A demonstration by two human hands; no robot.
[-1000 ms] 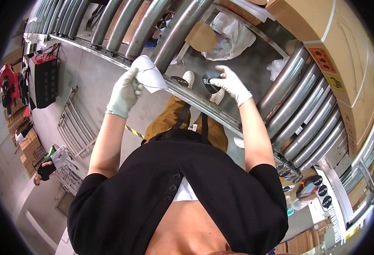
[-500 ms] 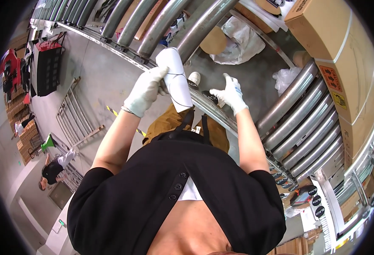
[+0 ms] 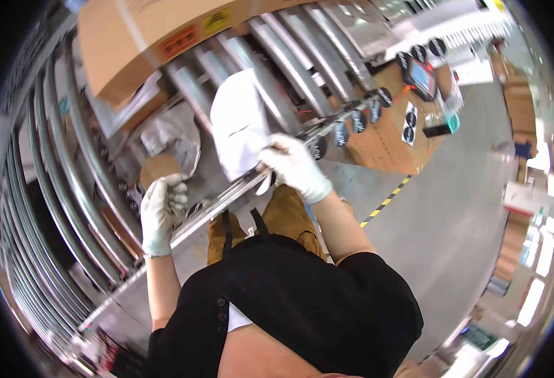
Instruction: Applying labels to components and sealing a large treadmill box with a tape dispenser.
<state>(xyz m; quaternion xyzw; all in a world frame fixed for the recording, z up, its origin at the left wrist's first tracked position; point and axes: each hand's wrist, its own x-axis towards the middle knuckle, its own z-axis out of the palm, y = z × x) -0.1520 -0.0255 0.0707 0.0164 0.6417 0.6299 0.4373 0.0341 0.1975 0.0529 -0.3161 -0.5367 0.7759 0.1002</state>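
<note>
My right hand point(image 3: 294, 167), in a white glove, is closed on the lower right edge of a white paper roll point(image 3: 238, 120). The roll stands tilted above the conveyor's near rail, and motion blurs it a little. Its thin dark line may be a fold or a band; I cannot tell which. My left hand point(image 3: 158, 214), also gloved, is by the rail at the left, fingers loosely curled and apart, with nothing seen in them. A tan disc-like piece point(image 3: 158, 170) lies just beyond its fingertips.
Metal rollers point(image 3: 281, 63) run on both sides of a gap in the conveyor. A big strapped cardboard box point(image 3: 116, 60) lies on the far rollers. At the right are a handheld device point(image 3: 420, 80), round black stickers point(image 3: 357, 120), a carton point(image 3: 384, 145) and striped floor tape point(image 3: 387, 200).
My view has swung to the right. The white paper roll has passed from my left hand to my right hand. My left hand has let go.
</note>
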